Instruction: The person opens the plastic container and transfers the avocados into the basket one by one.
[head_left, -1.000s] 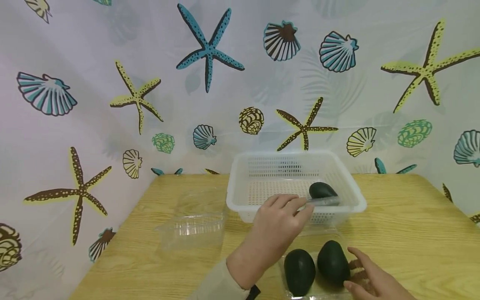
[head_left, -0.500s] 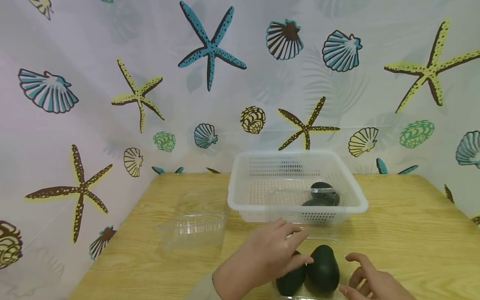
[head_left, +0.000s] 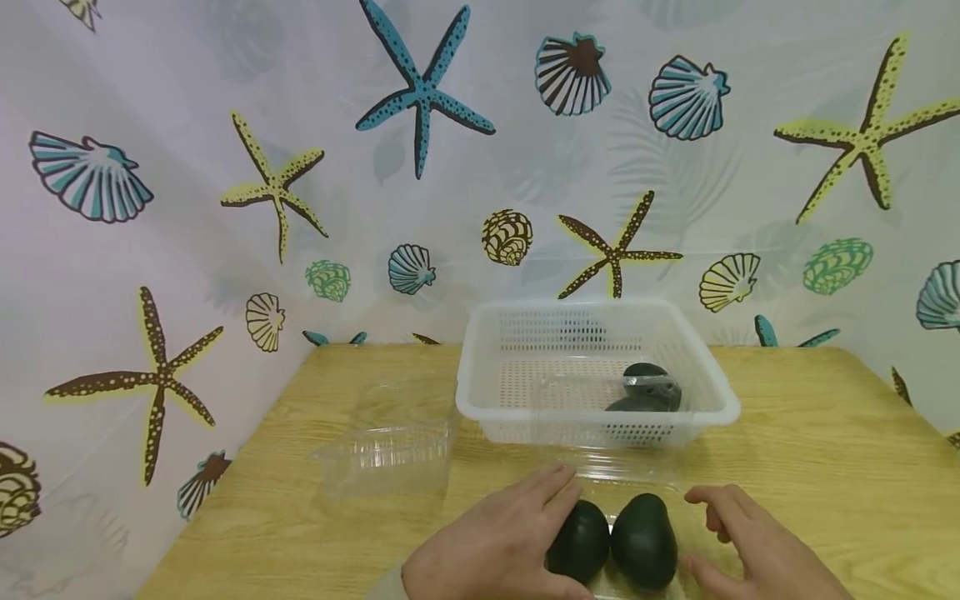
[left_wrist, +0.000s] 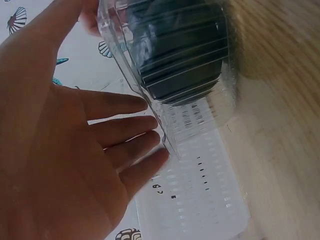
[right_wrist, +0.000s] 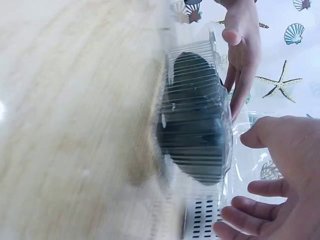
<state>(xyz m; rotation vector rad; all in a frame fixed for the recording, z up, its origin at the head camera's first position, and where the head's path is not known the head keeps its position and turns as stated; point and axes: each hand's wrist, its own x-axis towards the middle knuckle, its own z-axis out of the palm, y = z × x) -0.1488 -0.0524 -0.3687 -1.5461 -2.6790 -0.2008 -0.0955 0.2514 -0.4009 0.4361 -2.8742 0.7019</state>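
Two dark green avocados, a left one (head_left: 581, 542) and a right one (head_left: 643, 540), lie side by side in a clear plastic clamshell box (right_wrist: 220, 85) at the table's front. Its clear lid (head_left: 600, 463) is raised at the far side. My left hand (head_left: 498, 533) is at the box's left side; in the left wrist view its straight fingertips touch the rim (left_wrist: 126, 72). My right hand (head_left: 757, 542) hovers at the right side, loosely bent. In the right wrist view a small gap parts its fingers from the box.
Behind the box stands a white perforated basket (head_left: 480, 413), with dark avocados (head_left: 643, 405) at its right end, partly seen through the lid. Another clear clamshell (head_left: 390, 454) lies open to the left on the wooden table (head_left: 817, 442). A shell-patterned cloth (head_left: 450, 208) hangs behind.
My left hand has let go of the raised lid and come down to the box's left side. The box has shifted slightly left. My right hand has stayed near its right side.
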